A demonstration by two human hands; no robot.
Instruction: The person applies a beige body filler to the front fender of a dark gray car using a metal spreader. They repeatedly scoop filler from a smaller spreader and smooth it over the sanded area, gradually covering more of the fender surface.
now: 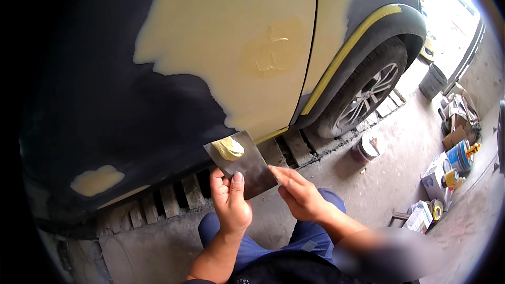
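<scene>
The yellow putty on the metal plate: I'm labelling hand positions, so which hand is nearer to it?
Left. The left hand holds the metal plate just below the yellow putty; the right hand is farther off, at the plate's right edge.

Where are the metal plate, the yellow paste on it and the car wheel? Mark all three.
Metal plate point(255, 172): head view, on the bare part of its face.
Yellow paste point(230, 149): head view, middle of the lump.
Car wheel point(369, 95): head view, near the centre of its spoked rim.
</scene>
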